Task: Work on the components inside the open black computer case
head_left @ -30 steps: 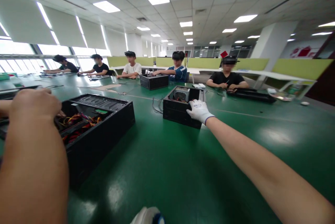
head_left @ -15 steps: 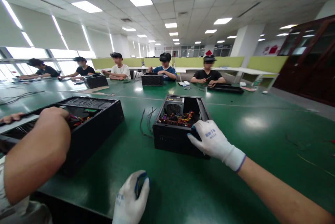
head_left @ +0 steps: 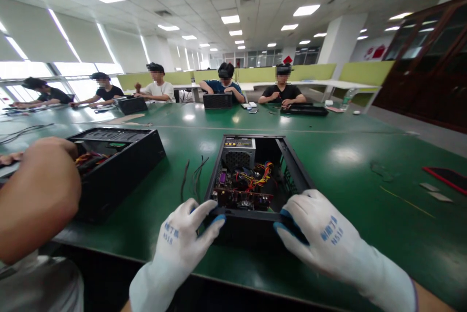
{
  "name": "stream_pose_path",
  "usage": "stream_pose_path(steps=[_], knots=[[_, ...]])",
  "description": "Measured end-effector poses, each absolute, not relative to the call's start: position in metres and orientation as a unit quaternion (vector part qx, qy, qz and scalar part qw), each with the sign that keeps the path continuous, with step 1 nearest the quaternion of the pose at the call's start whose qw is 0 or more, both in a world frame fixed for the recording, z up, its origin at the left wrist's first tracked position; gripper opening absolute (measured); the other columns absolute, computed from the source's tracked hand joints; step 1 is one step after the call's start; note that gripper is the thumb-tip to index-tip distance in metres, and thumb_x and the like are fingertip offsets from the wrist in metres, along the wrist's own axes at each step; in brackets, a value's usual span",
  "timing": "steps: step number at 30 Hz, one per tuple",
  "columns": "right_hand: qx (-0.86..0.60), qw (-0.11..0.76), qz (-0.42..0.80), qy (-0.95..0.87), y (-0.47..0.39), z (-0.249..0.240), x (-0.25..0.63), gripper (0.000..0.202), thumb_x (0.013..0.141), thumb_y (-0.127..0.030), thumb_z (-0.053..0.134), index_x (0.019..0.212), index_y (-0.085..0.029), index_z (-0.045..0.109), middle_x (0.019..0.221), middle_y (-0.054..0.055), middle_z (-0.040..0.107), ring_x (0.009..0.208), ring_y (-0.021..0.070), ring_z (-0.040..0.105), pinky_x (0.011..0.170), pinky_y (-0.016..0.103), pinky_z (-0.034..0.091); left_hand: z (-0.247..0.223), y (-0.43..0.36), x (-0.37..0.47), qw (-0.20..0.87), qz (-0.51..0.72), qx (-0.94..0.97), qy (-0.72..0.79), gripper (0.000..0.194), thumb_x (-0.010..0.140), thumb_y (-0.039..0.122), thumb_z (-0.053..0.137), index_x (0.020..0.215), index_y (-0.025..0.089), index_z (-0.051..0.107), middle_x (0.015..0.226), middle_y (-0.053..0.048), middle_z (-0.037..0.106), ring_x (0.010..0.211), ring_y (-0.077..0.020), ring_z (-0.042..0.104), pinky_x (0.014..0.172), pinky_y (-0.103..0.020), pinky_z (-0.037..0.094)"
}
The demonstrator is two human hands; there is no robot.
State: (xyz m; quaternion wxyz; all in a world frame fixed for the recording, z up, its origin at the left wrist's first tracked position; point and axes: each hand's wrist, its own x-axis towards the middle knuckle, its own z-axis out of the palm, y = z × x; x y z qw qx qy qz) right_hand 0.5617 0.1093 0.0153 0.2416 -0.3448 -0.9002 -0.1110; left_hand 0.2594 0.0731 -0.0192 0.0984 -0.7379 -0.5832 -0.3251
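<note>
A black computer case (head_left: 248,227) lies on the green table with its top side uncovered. Inside it sit a power supply (head_left: 239,156), bundled coloured wires (head_left: 260,176) and a red circuit board (head_left: 241,199). Both of my hands wear white gloves with blue fingertips. At the near left corner of the case, my left hand (head_left: 182,236) grips the edge between thumb and fingers. My right hand (head_left: 321,232) grips the near right corner in the same way. Its fingers reach over the rim, and their tips are partly hidden.
A second open computer case (head_left: 120,171) stands at left, with a co-worker's bare arm (head_left: 44,190) over it. Dark cables (head_left: 197,176) lie between the cases. A yellow cable tie (head_left: 406,201) and a red-edged black object (head_left: 447,178) are at right. Several people sit across the table (head_left: 346,156).
My left hand has risen from the table's near edge to the case's left corner. The case sits nearer and more squarely before me, my right hand still on it. The view has shifted.
</note>
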Motion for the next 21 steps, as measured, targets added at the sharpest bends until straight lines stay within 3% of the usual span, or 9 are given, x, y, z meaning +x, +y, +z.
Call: stream_pose_path(steps=[16, 21], knots=[[-0.33, 0.262, -0.081, -0.903, 0.061, 0.012, 0.58, 0.015, 0.084, -0.037, 0.069, 0.085, -0.024, 0.062, 0.079, 0.006, 0.063, 0.07, 0.0228, 0.056, 0.067, 0.041, 0.044, -0.019, 0.015, 0.259, 0.121, -0.328, -0.774, -0.528, 0.031, 0.092, 0.049, 0.063, 0.113, 0.026, 0.067, 0.078, 0.0, 0.059, 0.061, -0.0121, 0.062, 0.056, -0.024, 0.05], [-0.326, 0.26, -0.078, -0.905, 0.057, 0.011, 0.588, 0.016, 0.085, -0.04, 0.068, 0.096, -0.029, 0.067, 0.087, 0.006, 0.07, 0.078, 0.0259, 0.064, 0.075, 0.044, 0.049, -0.021, 0.008, 0.26, 0.117, -0.319, -0.775, -0.533, 0.035, 0.09, 0.05, 0.065, 0.117, 0.027, 0.065, 0.081, -0.001, 0.062, 0.066, -0.0142, 0.064, 0.058, -0.025, 0.051]])
